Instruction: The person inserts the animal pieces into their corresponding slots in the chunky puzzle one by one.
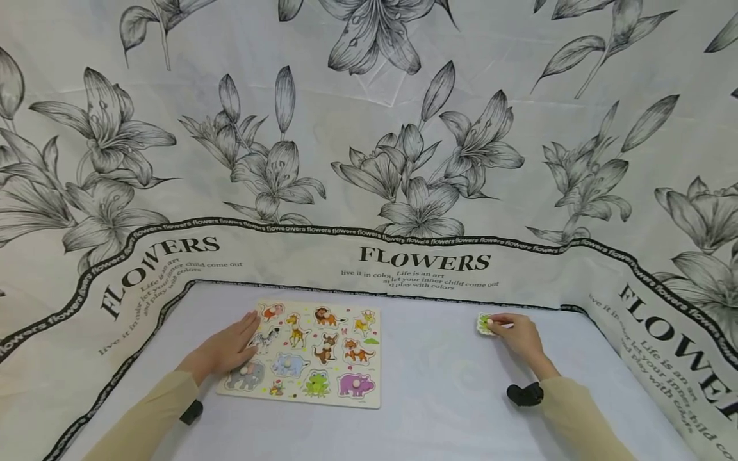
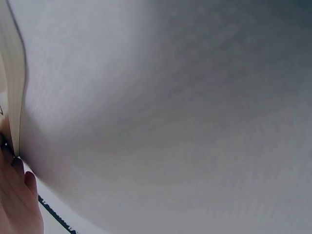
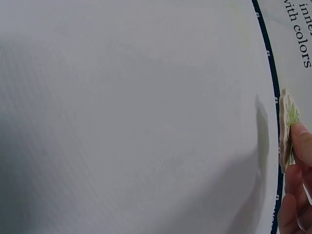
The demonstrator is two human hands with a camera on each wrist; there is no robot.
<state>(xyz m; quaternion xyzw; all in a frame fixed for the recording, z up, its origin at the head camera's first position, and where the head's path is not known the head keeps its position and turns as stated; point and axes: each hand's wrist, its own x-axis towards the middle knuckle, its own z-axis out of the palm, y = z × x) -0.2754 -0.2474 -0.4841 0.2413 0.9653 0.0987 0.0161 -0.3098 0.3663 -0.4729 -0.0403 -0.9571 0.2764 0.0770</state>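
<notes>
My left hand (image 1: 226, 349) rests with extended fingers on the left side of a wooden animal puzzle board (image 1: 375, 358). In the left wrist view, its fingers (image 2: 19, 195) touch the board's edge (image 2: 17, 73). Knobs show on the grey elephant (image 1: 245, 376), the blue animal (image 1: 290, 365) and the purple hippo (image 1: 355, 385). Out to the right, my right hand (image 1: 521, 339) pinches a small green-and-white wooden puzzle piece (image 1: 483, 324) between thumb and fingers. The right wrist view shows this piece (image 3: 286, 131) edge-on, held off the cloth; its picture is partly hidden by the thumb.
A white cloth (image 1: 438, 384) covers the table, with a black printed border line (image 1: 346, 293) along its back. Behind it rises a flower-printed sheet (image 1: 392, 160) as a backdrop, curving round both sides. Each wrist carries a black device (image 1: 524, 394).
</notes>
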